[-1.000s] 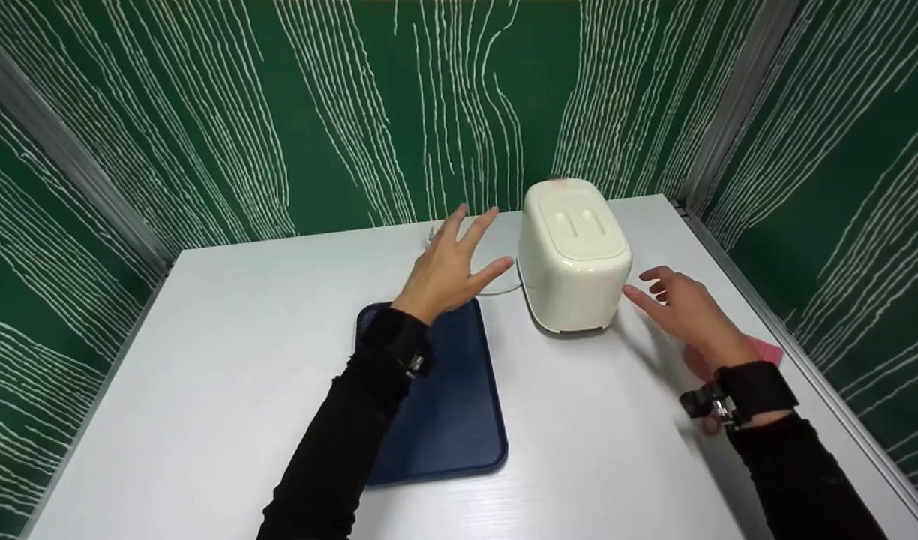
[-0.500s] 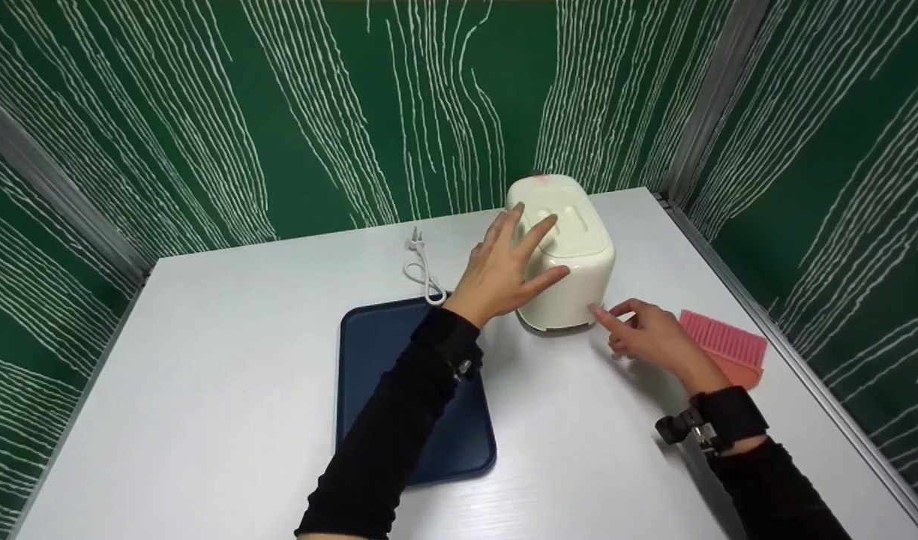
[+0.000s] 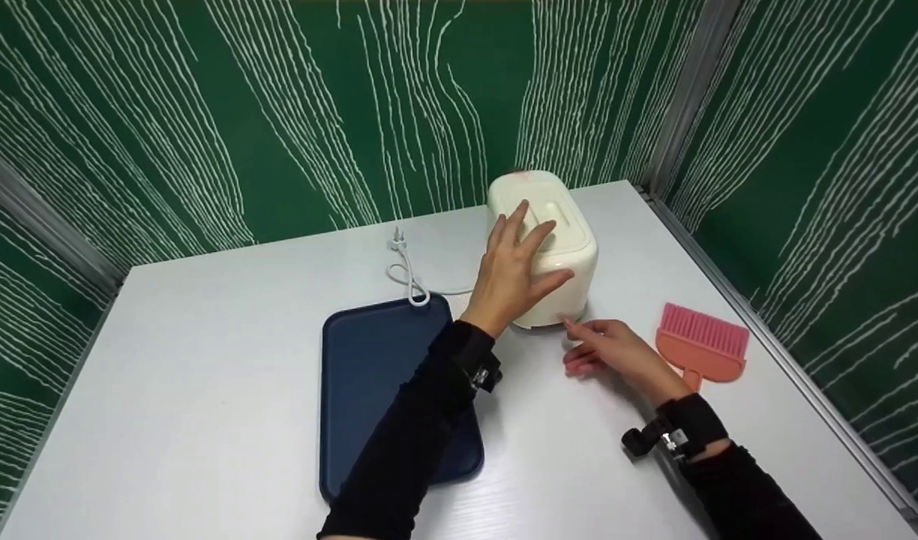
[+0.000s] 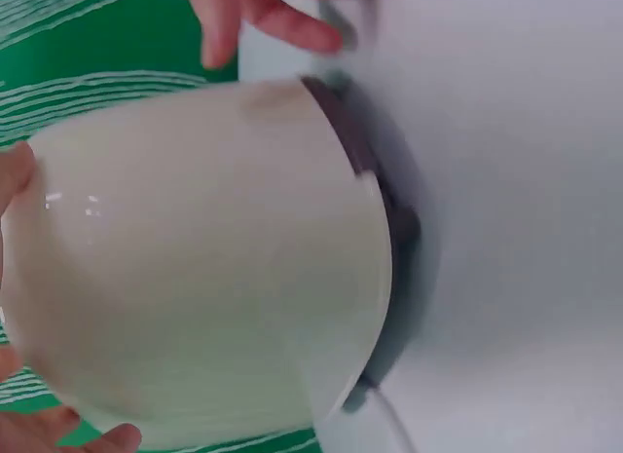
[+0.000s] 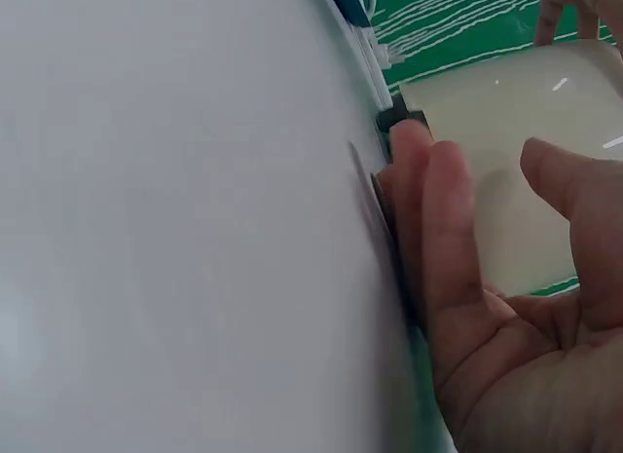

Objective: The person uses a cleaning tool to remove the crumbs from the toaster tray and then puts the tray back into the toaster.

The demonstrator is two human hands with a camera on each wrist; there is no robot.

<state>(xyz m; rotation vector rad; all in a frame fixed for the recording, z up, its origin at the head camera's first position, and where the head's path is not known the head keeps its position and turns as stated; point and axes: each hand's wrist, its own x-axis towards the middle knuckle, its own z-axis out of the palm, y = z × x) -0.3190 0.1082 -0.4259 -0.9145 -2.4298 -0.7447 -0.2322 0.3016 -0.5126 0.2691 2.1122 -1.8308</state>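
Observation:
A cream toaster stands upright near the back of the table, its ridged lid on top. My left hand has its fingers spread over the toaster's top and near side; in the left wrist view fingertips lie at the edges of the cream body. Low at the toaster's front corner is my right hand, thumb and forefinger close to the bottom edge. In the right wrist view its fingers point at the toaster's base, the thumb held apart; whether they touch it I cannot tell.
A navy tray lies left of the toaster, partly under my left forearm. The toaster's white cord and plug reach its far edge. A pink and orange brush lies to the right. Green walls enclose the table.
My left hand has moved right onto the toaster. The right hand has come down from its side to its lower front corner. The view has shifted right, showing the brush and cord more fully.

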